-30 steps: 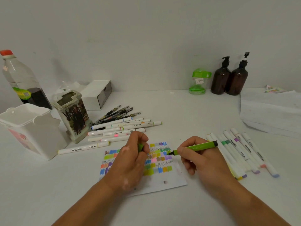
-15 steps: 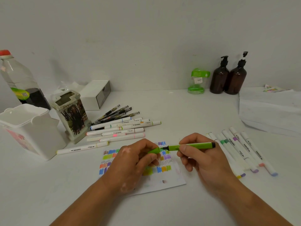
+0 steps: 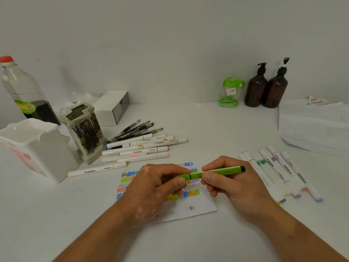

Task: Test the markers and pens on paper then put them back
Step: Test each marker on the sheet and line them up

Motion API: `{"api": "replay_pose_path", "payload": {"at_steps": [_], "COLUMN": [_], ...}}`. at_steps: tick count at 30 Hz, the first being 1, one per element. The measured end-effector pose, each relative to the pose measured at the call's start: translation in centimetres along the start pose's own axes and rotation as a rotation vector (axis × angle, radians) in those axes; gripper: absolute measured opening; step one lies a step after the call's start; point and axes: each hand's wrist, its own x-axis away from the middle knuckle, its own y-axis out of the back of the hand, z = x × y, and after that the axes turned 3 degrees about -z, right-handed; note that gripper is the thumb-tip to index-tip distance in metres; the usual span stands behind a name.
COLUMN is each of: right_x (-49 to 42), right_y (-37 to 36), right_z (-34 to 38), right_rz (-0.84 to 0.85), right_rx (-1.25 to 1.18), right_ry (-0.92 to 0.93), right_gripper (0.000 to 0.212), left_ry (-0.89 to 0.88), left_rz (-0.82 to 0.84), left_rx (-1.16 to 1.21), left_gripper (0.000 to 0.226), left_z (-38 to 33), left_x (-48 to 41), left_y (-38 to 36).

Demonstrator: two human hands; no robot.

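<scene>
My right hand (image 3: 230, 184) grips the barrel of a green marker (image 3: 221, 171), held level above the test paper (image 3: 196, 205). My left hand (image 3: 156, 186) pinches the marker's green cap (image 3: 183, 176), which sits on the tip end. The paper carries many coloured scribbles and is partly hidden by both hands. A pile of white markers (image 3: 143, 148) and black pens (image 3: 136, 130) lies at centre left. Another row of white markers (image 3: 279, 173) lies to the right of my right hand.
A white plastic bin (image 3: 35, 148) and a decorated pen holder (image 3: 85, 133) stand at the left, with a bottle (image 3: 20, 89) and a white box (image 3: 113, 107) behind. Two brown pump bottles (image 3: 266, 89), a green jar (image 3: 229, 93) and stacked paper (image 3: 313, 125) sit at the back right.
My left hand brought the green cap from the paper up to the marker's tip and pushed it on. My right hand lifted the marker to level.
</scene>
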Motion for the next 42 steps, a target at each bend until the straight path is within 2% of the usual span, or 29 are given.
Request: {"api": "replay_pose_path", "payload": {"at_steps": [7,11,13,17,19,23,25,27,30,34,39,42], "right_x": [0.2,0.0,0.0,0.1,0.1,-0.7,-0.9,-1.0,-1.0,-1.0,-0.8,-0.6], "right_y": [0.0,0.8,1.0,0.4,0.3,1.9,2.6,2.9,2.9,2.3,1.1,0.6], "right_z": [0.4,0.2,-0.2,-1.2,-1.5,-1.5,-1.4,-1.5,-1.8,-1.6,-1.8,-2.0], "right_rz": [0.013,0.101,0.124,0.156,0.1,-0.264,-0.309,-0.295,-0.312,-0.338,-0.236,-0.192], "right_rx": [0.074,0.119,0.229,0.604,0.719,0.951,1.098,1.196,1.218,1.13,1.044,1.026], "right_ry": [0.054,0.04,0.017,0.014,0.051,0.095,0.021,-0.033,-0.022,0.057,0.112,0.137], "right_gripper": [0.013,0.025,0.028,0.031,0.028,0.013,0.011,0.019,0.027,0.013,0.012,0.015], "left_ry": [0.043,0.006,-0.036,-0.105,-0.135,-0.097,-0.089,-0.101,-0.111,-0.118,0.205,0.291], "left_rz": [-0.005,-0.094,-0.11,-0.092,-0.123,-0.24,-0.268,-0.271,-0.276,-0.348,-0.437,-0.41], "left_rx": [0.036,-0.121,-0.197,-0.229,-0.231,-0.292,-0.36,-0.403,-0.491,-0.785,-1.009,-1.073], "left_gripper": [0.02,0.024,0.025,0.032,0.036,0.03,0.025,0.021,0.016,0.014,0.026,0.028], "left_z": [0.3,0.8,1.1,1.0,1.0,1.6,1.8,1.8,1.7,2.4,4.7,5.8], "left_x": [-0.1,-0.5,-0.5,-0.3,-0.4,-0.7,-0.6,-0.5,-0.2,0.2,1.2,2.1], "left_y": [0.1,0.6,0.7,-0.3,-0.6,0.2,0.5,0.6,1.6,5.0,10.6,12.3]}}
